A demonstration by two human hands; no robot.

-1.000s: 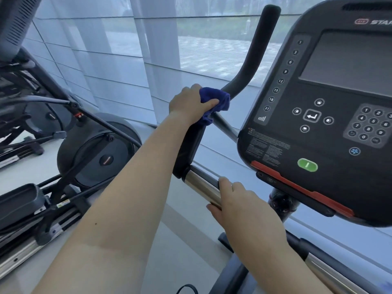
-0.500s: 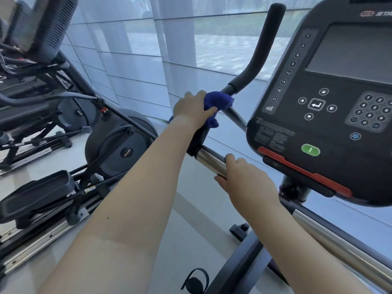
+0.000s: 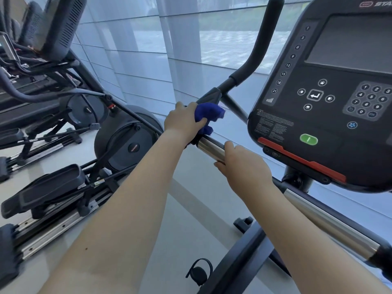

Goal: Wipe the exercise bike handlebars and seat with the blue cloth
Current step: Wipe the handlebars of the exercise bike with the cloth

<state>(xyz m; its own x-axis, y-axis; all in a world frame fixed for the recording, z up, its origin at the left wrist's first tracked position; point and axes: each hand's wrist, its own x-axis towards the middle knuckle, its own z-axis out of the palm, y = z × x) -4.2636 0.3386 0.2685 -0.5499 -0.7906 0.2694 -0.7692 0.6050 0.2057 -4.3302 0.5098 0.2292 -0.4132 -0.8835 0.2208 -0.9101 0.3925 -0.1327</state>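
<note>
We have our left hand [image 3: 183, 122] wrapped around the black padded section of the handlebar [image 3: 214, 96], low down where the padding ends, with the blue cloth [image 3: 209, 112] bunched between palm and grip. The fingers curl over the far side of the bar, so the cloth is pressed all the way round the grip and only its folds poke out to the right of the thumb. We judge that this wrap is chosen so one slide cleans the whole circumference at once.

Our right hand [image 3: 244, 166] sits just nearer, closed over the chrome tube [image 3: 210, 146] that runs down and right toward the frame. It carries no cloth; its fingers close on bare metal, which we take as bracing the machine while the other hand rubs.

The upright curved end of the handlebar [image 3: 265, 37] rises above the cloth toward the window blinds [image 3: 137, 56], and to the right the console [image 3: 324, 98] with its keypad and green button [image 3: 308, 139] crowds close to the bar. The seat is not in view.

By our reckoning, we are in the handlebar part of the job, with the seat yet to come. The chrome under the right hand would need that hand to shift before the cloth can reach it. A neighbouring elliptical [image 3: 70, 115] stands to the left, well apart.
</note>
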